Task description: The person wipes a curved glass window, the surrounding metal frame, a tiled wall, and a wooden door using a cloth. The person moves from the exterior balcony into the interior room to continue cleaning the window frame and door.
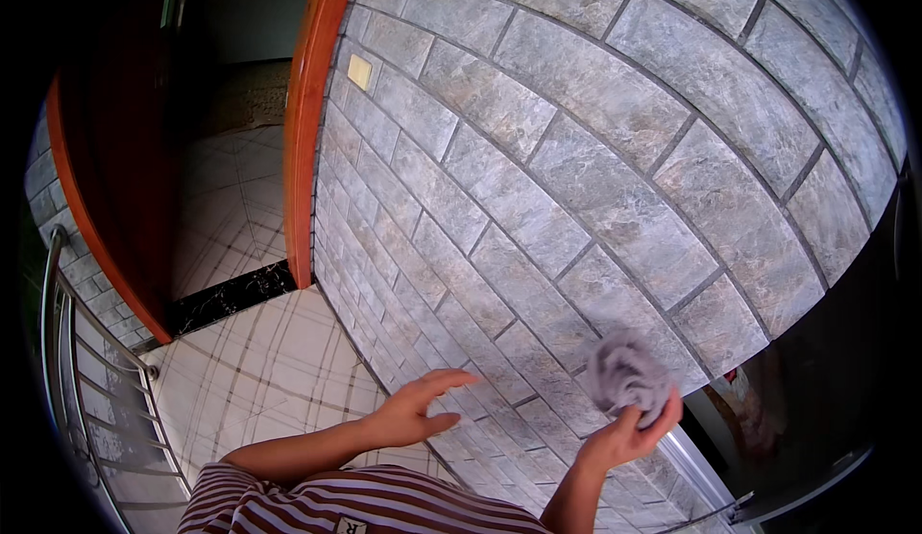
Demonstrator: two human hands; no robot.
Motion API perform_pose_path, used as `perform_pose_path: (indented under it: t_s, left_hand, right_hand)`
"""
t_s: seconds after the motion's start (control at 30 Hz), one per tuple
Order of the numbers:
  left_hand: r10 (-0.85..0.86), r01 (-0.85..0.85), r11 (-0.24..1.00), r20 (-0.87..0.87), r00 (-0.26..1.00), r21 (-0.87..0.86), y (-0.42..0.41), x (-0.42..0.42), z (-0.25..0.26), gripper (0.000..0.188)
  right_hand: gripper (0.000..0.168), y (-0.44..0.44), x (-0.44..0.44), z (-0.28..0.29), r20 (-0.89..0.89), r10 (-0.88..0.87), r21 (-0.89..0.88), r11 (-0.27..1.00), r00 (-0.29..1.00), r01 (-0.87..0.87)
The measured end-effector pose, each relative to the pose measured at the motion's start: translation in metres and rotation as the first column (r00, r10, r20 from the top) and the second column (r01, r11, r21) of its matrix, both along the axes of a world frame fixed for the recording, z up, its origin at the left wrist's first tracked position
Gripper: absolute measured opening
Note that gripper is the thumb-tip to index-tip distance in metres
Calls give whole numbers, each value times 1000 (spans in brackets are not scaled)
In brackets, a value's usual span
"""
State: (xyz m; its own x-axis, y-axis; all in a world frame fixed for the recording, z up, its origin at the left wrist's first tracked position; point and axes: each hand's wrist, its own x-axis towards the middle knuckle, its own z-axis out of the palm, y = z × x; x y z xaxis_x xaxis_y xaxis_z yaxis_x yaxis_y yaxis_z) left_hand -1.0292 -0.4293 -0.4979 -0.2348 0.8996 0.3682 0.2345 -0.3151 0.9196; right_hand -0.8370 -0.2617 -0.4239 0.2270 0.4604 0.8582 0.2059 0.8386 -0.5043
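Observation:
A crumpled grey-purple cloth [625,375], slightly blurred, is pinched between the thumb and fingers of my right hand [628,437], in front of the lower part of a wall of grey stone-look tiles [576,203]. Whether the cloth touches the wall I cannot tell. My left hand [425,408] holds nothing; its thumb and fingers are spread apart, in front of the tiled wall near its foot. Both forearms reach out from a brown-and-white striped shirt.
Left of the wall stands an orange-brown wooden door frame [302,123] with a black marble threshold [232,298]. A light switch plate [359,72] is on the wall. A metal railing [54,303] runs at far left beside the patterned floor tiles [266,361]. A dark opening lies at lower right.

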Motion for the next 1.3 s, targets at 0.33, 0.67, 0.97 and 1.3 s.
perform_pose_path:
  t_s: [0.33, 0.67, 0.97, 1.3]
  left_hand:
    - [305, -56, 853, 409, 860, -519, -84, -53, -56, 19]
    - [455, -223, 821, 366, 812, -526, -103, -122, -61, 17]
    - [480, -253, 749, 239, 844, -612, -86, -231, -52, 18]
    - [510, -187, 725, 334, 793, -662, -79, -324, -71, 18]
  right_hand:
    - [43, 81, -93, 67, -79, -661, 414, 659, 746, 628]
    - [37, 77, -284, 51, 145, -454, 530, 786, 879, 318]
    - [42, 63, -394, -101, 568, -287, 396, 917, 772, 50]
    - [36, 31, -368, -143, 271, 403, -309, 896, 874, -317]
